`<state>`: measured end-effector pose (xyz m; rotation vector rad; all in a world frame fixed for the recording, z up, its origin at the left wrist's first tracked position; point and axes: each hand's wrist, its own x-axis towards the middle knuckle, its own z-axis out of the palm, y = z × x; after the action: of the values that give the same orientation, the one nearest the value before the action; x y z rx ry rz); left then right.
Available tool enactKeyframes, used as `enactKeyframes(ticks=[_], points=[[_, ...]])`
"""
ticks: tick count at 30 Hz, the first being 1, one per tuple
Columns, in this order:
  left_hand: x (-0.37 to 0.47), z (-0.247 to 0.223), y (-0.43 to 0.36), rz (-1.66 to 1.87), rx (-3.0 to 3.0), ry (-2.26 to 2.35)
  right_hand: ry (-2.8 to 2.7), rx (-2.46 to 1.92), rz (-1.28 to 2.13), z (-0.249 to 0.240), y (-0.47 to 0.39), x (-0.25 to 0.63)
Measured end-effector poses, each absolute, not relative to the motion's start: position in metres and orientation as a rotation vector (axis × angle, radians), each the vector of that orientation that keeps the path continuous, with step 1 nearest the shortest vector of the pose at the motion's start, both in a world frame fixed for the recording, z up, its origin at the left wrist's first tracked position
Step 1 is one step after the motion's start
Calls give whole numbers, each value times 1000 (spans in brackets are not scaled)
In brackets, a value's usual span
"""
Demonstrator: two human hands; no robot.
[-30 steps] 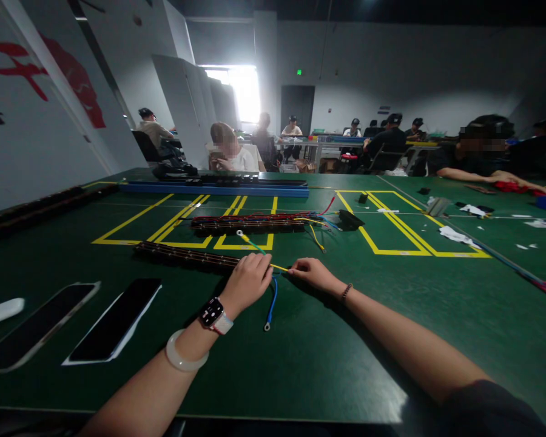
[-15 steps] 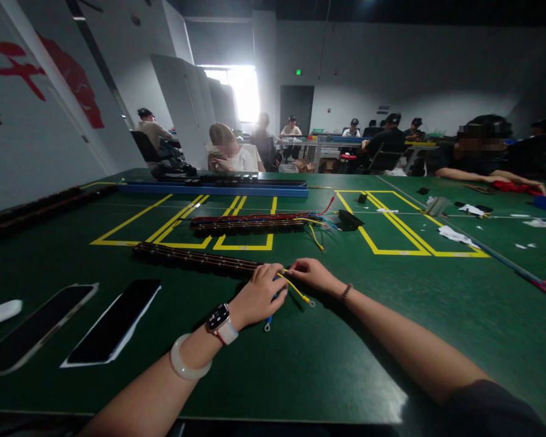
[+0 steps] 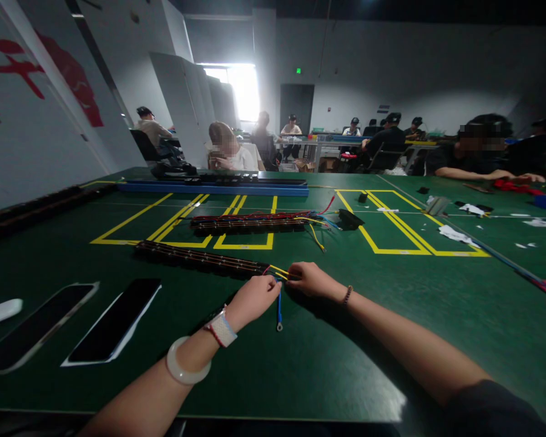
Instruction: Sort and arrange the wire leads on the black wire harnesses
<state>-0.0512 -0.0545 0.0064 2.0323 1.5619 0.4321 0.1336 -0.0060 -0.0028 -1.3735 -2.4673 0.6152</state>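
Observation:
A long black wiring strip (image 3: 204, 257) with copper-coloured lines lies slantwise on the green table, its wire end towards my hands. Two yellow wires (image 3: 279, 272) run from that end into the closed fingers of my right hand (image 3: 316, 281); their tips are hidden there. Close by, my left hand (image 3: 253, 298) pinches at a blue wire (image 3: 279, 306), which hangs down towards me and ends in a metal ring terminal. A bit of red wire (image 3: 266, 269) shows at the strip's end.
Behind lies a second black strip (image 3: 250, 225) with loose coloured wires. Two dark phone-like slabs (image 3: 118, 321) lie at left. A blue rail (image 3: 213, 189) spans the back. Yellow tape (image 3: 243, 247) marks the table. At right are paper scraps (image 3: 457, 235) and a co-worker's hands.
My left hand has drawn back and rolled over, moving its fingertips to the blue wire. The yellow wire's ring end, visible before, is now hidden by my right hand.

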Motion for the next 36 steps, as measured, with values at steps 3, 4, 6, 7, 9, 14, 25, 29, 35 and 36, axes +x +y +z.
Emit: enactKeyframes(ticks=[3, 4, 6, 7, 9, 14, 25, 29, 35, 36], points=[[-50, 3, -53, 428, 1656, 1354, -2499, -1377, 436, -1, -7, 132], [-49, 2, -53, 432, 1541, 1283, -2518, -1389, 364, 1, -9, 131], [-47, 1, -55, 489, 1328, 1151, -2583, -1402, 181, 7, -14, 128], [-45, 1, -56, 538, 1228, 1090, -2628, -1391, 71, 9, -18, 126], [-41, -1, -58, 642, 1047, 967, -2716, -1332, -138, 14, -27, 121], [-32, -7, -57, 790, 792, 758, -2830, -1213, -374, 12, -47, 107], [-32, -20, -55, 849, 713, 733, -2755, -1289, -96, 20, -64, 108], [-32, -21, -54, 847, 693, 764, -2774, -1238, 63, 23, -67, 110], [-36, -19, -54, 796, 712, 804, -2812, -1121, 169, 30, -67, 114], [-36, -18, -54, 793, 716, 812, -2809, -1125, 169, 32, -67, 114]])
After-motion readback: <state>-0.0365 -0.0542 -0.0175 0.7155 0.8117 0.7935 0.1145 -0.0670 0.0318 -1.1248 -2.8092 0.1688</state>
